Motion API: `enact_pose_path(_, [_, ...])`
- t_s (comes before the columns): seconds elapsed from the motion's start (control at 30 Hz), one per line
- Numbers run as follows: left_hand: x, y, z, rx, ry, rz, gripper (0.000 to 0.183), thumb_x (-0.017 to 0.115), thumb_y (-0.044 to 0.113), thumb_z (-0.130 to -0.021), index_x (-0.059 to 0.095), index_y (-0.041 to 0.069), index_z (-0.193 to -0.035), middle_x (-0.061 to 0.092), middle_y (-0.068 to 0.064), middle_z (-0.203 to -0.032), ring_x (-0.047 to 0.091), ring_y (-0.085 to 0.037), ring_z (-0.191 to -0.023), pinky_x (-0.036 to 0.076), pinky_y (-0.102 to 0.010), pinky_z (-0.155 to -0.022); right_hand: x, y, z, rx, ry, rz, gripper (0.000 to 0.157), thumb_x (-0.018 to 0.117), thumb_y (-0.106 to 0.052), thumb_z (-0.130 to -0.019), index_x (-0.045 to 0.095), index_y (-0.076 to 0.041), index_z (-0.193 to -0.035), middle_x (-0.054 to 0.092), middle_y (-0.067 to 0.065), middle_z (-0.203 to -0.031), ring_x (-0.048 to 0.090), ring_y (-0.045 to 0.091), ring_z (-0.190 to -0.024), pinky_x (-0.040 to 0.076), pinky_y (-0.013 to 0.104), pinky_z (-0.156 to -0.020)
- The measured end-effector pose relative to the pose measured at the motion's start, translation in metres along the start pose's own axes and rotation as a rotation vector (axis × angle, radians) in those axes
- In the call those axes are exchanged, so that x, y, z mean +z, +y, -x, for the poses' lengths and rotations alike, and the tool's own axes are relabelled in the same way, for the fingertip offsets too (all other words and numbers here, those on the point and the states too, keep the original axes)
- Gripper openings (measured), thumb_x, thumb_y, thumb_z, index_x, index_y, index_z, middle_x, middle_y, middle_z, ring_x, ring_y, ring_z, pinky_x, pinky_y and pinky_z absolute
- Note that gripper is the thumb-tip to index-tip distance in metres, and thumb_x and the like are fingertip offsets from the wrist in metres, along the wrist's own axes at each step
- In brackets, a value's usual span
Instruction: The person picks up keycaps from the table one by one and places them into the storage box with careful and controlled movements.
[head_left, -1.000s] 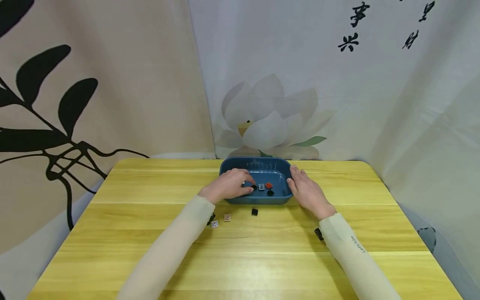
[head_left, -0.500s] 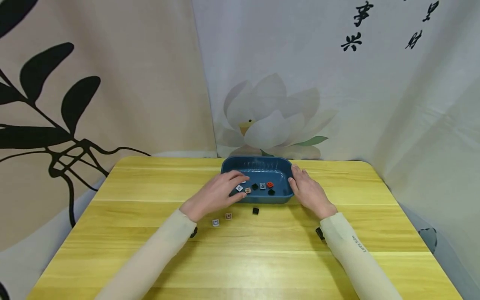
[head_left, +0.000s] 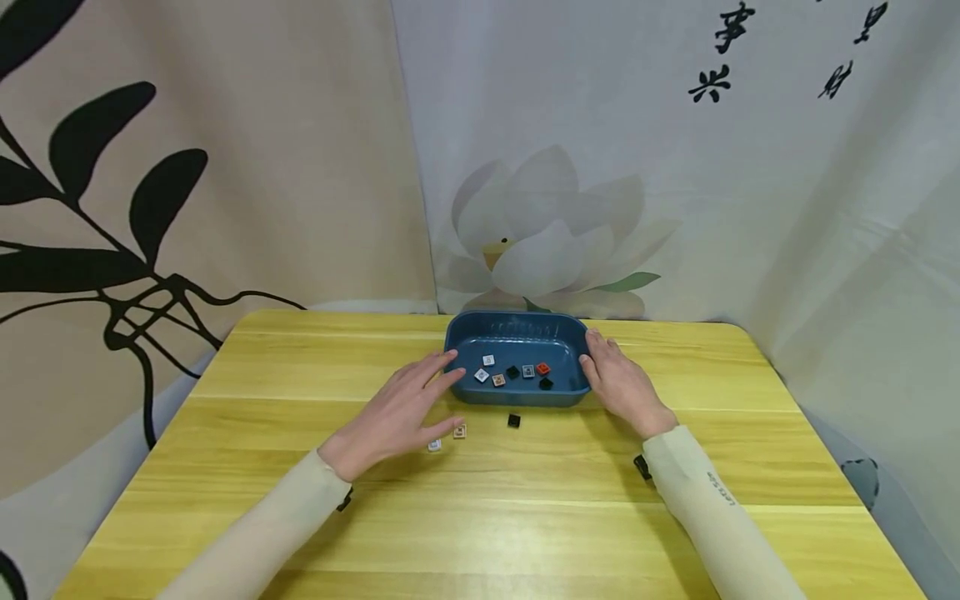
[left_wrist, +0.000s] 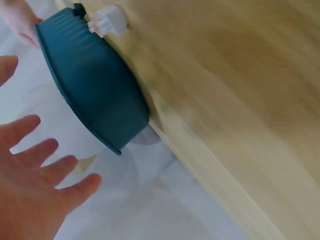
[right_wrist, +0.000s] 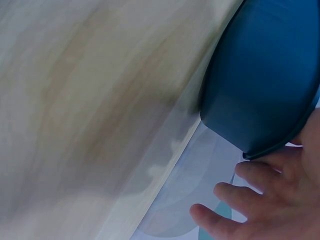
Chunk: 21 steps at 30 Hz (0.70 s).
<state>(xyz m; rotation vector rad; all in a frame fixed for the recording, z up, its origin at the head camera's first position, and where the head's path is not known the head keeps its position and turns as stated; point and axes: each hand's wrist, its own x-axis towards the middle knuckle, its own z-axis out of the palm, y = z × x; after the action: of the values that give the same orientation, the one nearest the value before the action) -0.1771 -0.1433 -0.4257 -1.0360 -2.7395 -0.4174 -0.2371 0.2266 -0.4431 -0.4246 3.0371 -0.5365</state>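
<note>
My left hand [head_left: 393,417] is over the table left of the blue tray [head_left: 517,400], fingers spread and holding nothing. Its thumb is above a pinkish square piece [head_left: 460,432], close to a white square piece [head_left: 435,446]; contact cannot be told. Both resemble keyboard switches. My right hand [head_left: 622,387] rests against the tray's right end, thumb at the rim. In the right wrist view, the right hand's fingers [right_wrist: 250,197] extend loosely outside the tray's wall. Several small pieces lie inside, among them an orange-red piece [head_left: 543,368] and a white piece [head_left: 488,360].
A black square piece [head_left: 513,421] lies in front of the tray on the wooden table [head_left: 540,517]. The tray stands near the table's far edge, before a printed curtain [head_left: 337,167]. Dark camera parts [head_left: 642,467] show at the right wrist.
My left hand has come out of the tray and moved left and toward me, its fingers spreading and uncovering pieces inside. The right hand stays at the tray's right end.
</note>
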Motion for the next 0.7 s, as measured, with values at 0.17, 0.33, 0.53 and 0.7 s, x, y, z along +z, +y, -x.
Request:
enact_pose_path(0.17, [-0.002,-0.002,0.013,-0.105,-0.036,-0.024,0.081,0.069,0.054,-0.096,0.044,0.006,-0.157,0.027,-0.017,-0.168,0.029,-0.041,-0.152,0.032,-0.066,-0.115,0.0,0.0,0.0,0.007,-0.001,-0.004,0.06,0.035,-0.029,-0.114,0.023,0.004,-0.162,0.022,0.024,-0.168,0.026,0.048,-0.151,0.026,0.059,-0.12])
enact_pose_path(0.33, [-0.004,-0.002,0.019,-0.19,-0.086,-0.043,0.089,0.067,0.06,-0.094,0.041,0.006,-0.159,0.022,-0.018,-0.169,0.027,-0.044,-0.152,0.032,-0.069,-0.113,0.0,0.0,0.0,0.007,-0.001,0.003,0.059,0.036,-0.029,-0.114,0.023,0.005,-0.162,0.022,0.024,-0.168,0.025,0.049,-0.151,0.026,0.059,-0.12])
enact_pose_path(0.53, [-0.002,0.002,0.022,-0.223,-0.154,-0.039,0.086,0.068,0.061,-0.093,0.045,0.008,-0.157,0.029,-0.019,-0.167,0.031,-0.046,-0.15,0.03,-0.07,-0.113,0.001,0.0,0.0,0.001,0.001,0.008,0.06,0.037,-0.028,-0.114,0.023,0.005,-0.161,0.022,0.024,-0.167,0.026,0.049,-0.15,0.026,0.059,-0.12])
enact_pose_path(0.7, [0.004,0.004,0.022,-0.21,-0.205,-0.057,0.082,0.066,0.063,-0.093,0.052,0.009,-0.153,0.036,-0.018,-0.163,0.035,-0.046,-0.148,0.028,-0.07,-0.115,0.001,-0.001,0.0,-0.001,0.008,0.011,0.06,0.038,-0.027,-0.114,0.024,0.006,-0.161,0.023,0.025,-0.167,0.027,0.049,-0.15,0.026,0.059,-0.12])
